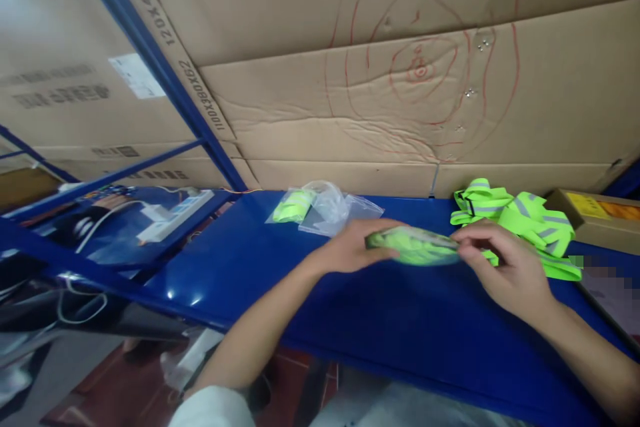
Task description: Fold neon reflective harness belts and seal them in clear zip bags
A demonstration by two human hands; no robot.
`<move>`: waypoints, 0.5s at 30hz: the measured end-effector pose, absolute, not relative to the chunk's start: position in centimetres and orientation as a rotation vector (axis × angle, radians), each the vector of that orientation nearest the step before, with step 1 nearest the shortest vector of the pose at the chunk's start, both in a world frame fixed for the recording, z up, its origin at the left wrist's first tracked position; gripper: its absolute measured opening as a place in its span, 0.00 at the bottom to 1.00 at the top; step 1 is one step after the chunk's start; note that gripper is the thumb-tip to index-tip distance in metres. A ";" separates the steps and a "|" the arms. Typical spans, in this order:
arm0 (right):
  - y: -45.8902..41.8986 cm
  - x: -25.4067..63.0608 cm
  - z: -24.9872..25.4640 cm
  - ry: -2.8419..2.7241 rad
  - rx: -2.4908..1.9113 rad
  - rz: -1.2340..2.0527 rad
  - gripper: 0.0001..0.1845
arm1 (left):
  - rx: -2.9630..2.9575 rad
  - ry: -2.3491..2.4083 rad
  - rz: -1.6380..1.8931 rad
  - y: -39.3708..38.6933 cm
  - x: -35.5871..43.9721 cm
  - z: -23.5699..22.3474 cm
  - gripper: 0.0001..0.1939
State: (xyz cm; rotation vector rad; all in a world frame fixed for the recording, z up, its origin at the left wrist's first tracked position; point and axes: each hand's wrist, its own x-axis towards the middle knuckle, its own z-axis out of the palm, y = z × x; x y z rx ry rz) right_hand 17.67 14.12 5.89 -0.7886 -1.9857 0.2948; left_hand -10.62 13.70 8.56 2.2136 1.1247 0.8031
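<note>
A clear plastic bag [415,245] with folded neon-yellow material inside is held up over the blue table. My left hand [353,245] grips its left end, thumb in front and fingers behind. At the other end, my right hand [505,267] pinches the bag's edge between thumb and fingers. Behind my right hand lies a loose heap of neon-yellow reflective straps [537,220] with grey stripes. Farther back on the table sit a small bag of folded neon-yellow strap [293,205] and some crumpled clear plastic bags [333,210].
The blue table [225,247] backs onto a cardboard sheet [280,93] with red target rings. An open cardboard box [600,220] stands at the right. Left of a blue metal post [170,67] are a white power strip [175,217] and another person's hand [113,201].
</note>
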 end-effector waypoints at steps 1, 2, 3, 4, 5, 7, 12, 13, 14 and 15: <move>14.2 17.5 5.6 -2.032 -0.749 0.260 0.07 | 2.232 1.240 0.858 14.4 -12.0 9.0 0.22; 14.3 17.3 5.2 -2.076 -0.718 0.237 0.09 | 2.234 1.381 0.912 15.1 -13.6 9.4 0.23; 14.4 17.2 4.8 -2.124 -0.702 0.231 0.11 | 2.211 1.555 0.981 15.8 -15.5 9.8 0.23; 14.5 17.1 4.5 -2.163 -0.690 0.226 0.12 | 2.161 1.753 1.053 16.5 -17.5 10.1 0.24; 14.5 17.0 4.2 -2.201 -0.683 0.220 0.12 | 2.081 1.969 1.132 17.0 -19.5 10.2 0.25; 14.5 17.1 3.6 -2.269 -0.672 0.186 0.11 | 1.874 2.364 1.221 17.8 -23.5 10.1 0.24; 14.3 17.6 2.8 -2.364 -0.639 0.109 0.09 | 1.377 2.920 1.145 18.7 -30.5 6.9 0.25; 14.2 17.7 2.7 -2.374 -0.636 0.107 0.09 | 1.329 2.939 1.081 19.0 -31.2 6.1 0.24; 14.2 17.7 2.6 -2.385 -0.634 0.102 0.08 | 1.316 2.931 1.016 19.3 -31.7 5.3 0.23; 14.1 17.6 2.5 -2.399 -0.629 0.085 0.08 | 1.330 2.908 0.961 19.7 -32.1 4.6 0.22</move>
